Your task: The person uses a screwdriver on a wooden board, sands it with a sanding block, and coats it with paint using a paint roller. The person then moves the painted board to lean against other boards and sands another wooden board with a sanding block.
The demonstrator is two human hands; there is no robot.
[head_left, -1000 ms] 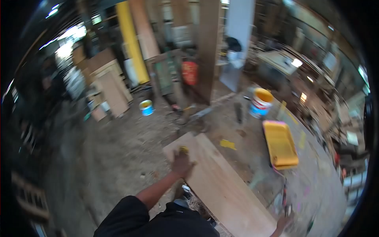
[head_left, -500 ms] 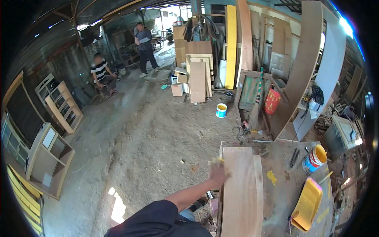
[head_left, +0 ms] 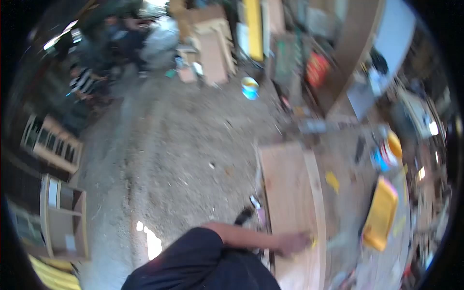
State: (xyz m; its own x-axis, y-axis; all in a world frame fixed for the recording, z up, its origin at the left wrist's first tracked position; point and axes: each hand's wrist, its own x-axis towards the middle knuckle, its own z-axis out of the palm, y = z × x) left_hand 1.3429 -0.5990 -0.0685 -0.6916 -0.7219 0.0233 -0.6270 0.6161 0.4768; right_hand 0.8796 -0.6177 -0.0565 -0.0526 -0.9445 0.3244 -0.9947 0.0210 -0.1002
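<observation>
My left hand (head_left: 292,244), blurred by motion, is over the light wooden board (head_left: 290,193). A small yellow thing (head_left: 313,241), too smeared to identify, shows at its closed fingers. The long board lies on the worktable (head_left: 345,208), with a paler strip along its right side. To the right rest a yellow paint tray (head_left: 381,215) and a paint bucket (head_left: 386,152) with yellow inside. A yellow patch (head_left: 332,181) marks the tabletop between board and tray. My right hand is out of view.
On the floor ahead stands a small blue-and-white bucket (head_left: 250,88). Tall panels (head_left: 355,53) and a red container (head_left: 317,70) are beyond the table. Shelf frames (head_left: 63,217) stand at the left. A person in a striped top (head_left: 83,82) and another person (head_left: 128,41) are farther back.
My left hand has moved from the board's far end to its nearer part, with the yellow thing. My right hand, seen at the lower right a second ago, has left view. The camera has turned.
</observation>
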